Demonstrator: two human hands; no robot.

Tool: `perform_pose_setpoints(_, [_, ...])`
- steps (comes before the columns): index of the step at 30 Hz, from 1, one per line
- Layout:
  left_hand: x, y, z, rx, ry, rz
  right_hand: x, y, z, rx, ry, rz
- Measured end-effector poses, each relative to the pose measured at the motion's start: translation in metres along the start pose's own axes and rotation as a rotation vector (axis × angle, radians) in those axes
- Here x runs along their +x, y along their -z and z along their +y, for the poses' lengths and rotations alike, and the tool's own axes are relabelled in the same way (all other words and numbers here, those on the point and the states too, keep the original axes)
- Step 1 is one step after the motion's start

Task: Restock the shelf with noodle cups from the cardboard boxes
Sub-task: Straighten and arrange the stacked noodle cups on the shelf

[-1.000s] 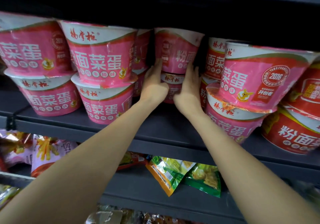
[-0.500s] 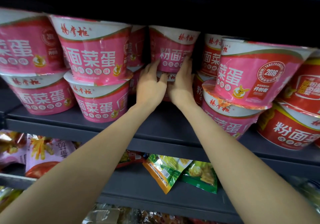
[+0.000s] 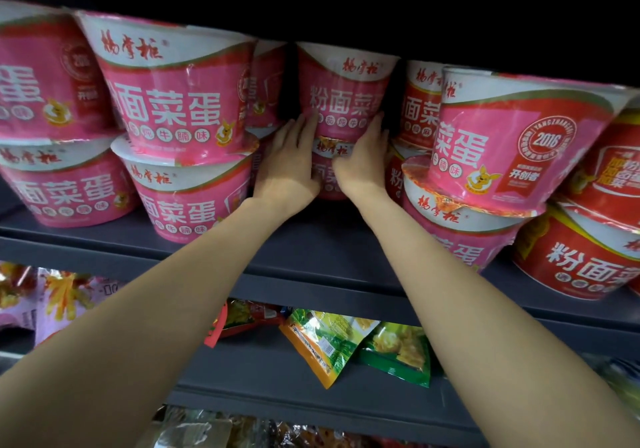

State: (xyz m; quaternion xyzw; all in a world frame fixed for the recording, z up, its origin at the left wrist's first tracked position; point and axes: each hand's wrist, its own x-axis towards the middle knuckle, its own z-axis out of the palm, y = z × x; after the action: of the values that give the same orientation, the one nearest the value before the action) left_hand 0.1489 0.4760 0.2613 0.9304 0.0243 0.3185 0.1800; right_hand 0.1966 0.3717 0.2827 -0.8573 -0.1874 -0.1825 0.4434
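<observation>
In the middle of the grey shelf (image 3: 311, 250), set back from the front, stands a stack of two pink noodle cups. The upper cup (image 3: 343, 90) shows its label to me; the lower cup (image 3: 327, 177) is mostly hidden between my hands. My left hand (image 3: 287, 167) lies flat against the stack's left side, its straight fingers reaching up to the upper cup's base. My right hand (image 3: 363, 163) presses the right side the same way. No cardboard box is in view.
Stacked pink cups (image 3: 180, 101) crowd the left, and another pink stack (image 3: 502, 142) and red cups (image 3: 581, 264) crowd the right. The upper shelf board hangs just over the cups. Snack bags (image 3: 346, 343) lie on the shelf below.
My hands have drawn closer together on the middle stack. The upper cup's label has turned more towards me.
</observation>
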Motion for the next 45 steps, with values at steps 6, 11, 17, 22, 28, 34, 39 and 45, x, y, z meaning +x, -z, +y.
perform_pose_setpoints(6, [0.000, 0.001, 0.002, 0.237, 0.032, -0.059, -0.020, -0.006, 0.006, -0.184, 0.145, 0.025])
perform_pose_setpoints(11, [0.007, 0.004, 0.012, 0.269, 0.090, -0.042, -0.021, -0.026, 0.017, -0.701, 0.305, 0.277])
perform_pose_setpoints(17, [0.002, 0.001, 0.000, 0.190, 0.003, 0.002, -0.014, -0.028, 0.035, -0.862, 0.317, 0.207])
perform_pose_setpoints(22, [0.012, 0.001, 0.006, 0.235, 0.028, -0.089, -0.005, -0.026, 0.027, -0.707, 0.202, 0.034])
perform_pose_setpoints(28, [0.007, -0.001, -0.002, 0.261, 0.017, -0.139, -0.009, -0.016, 0.017, -0.618, 0.149, -0.117])
perform_pose_setpoints(34, [-0.032, 0.012, 0.014, 0.008, -0.036, 0.127, -0.062, 0.025, 0.005, -0.395, 0.306, -0.084])
perform_pose_setpoints(39, [-0.086, 0.028, 0.051, -0.216, -0.250, 0.312, -0.133, 0.091, 0.013, -0.212, 0.462, 0.041])
perform_pose_setpoints(45, [-0.086, 0.021, 0.117, -0.728, 0.196, -0.183, -0.159, 0.158, 0.051, 0.107, 0.057, 0.357])
